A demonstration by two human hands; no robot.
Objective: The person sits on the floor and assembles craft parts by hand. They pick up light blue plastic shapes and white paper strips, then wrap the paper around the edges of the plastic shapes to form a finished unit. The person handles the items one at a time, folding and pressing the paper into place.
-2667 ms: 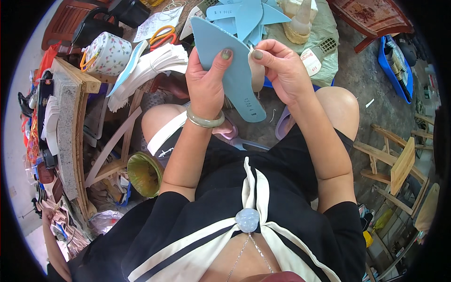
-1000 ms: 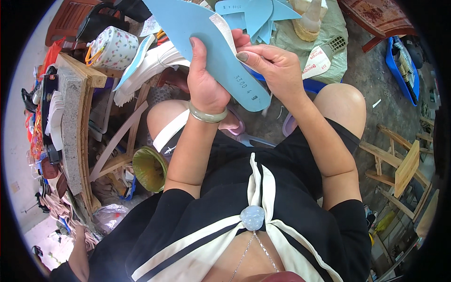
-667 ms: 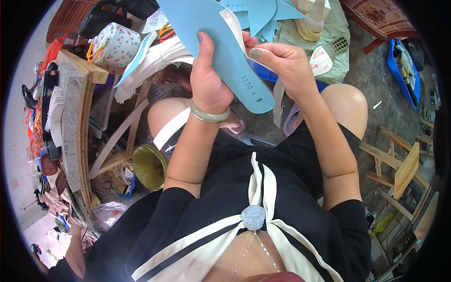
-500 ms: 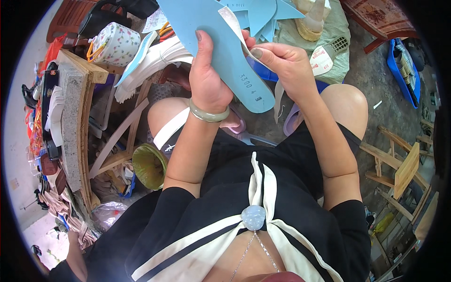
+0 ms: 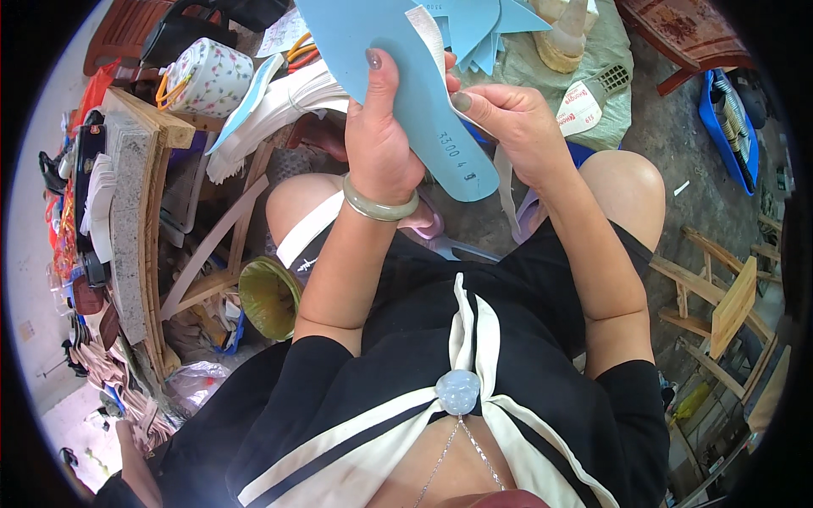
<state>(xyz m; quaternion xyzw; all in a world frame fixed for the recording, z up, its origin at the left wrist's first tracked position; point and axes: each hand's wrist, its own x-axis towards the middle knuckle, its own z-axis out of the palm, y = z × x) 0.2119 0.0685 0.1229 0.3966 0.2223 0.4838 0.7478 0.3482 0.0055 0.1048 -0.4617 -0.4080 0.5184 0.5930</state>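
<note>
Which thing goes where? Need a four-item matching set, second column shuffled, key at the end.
1. Blue insole
2. White strip
3. Bangle
4. Container

A. Around the left wrist
B. White with a flower pattern
C. Along the insole's edge
D. Held in the left hand

Pairs: 1-D, 2-C, 3-A, 4-B

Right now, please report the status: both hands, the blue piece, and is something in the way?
Left hand gripping blue piece. Right hand pinching pale strip along its edge. Nothing visibly blocking either hand.
</note>
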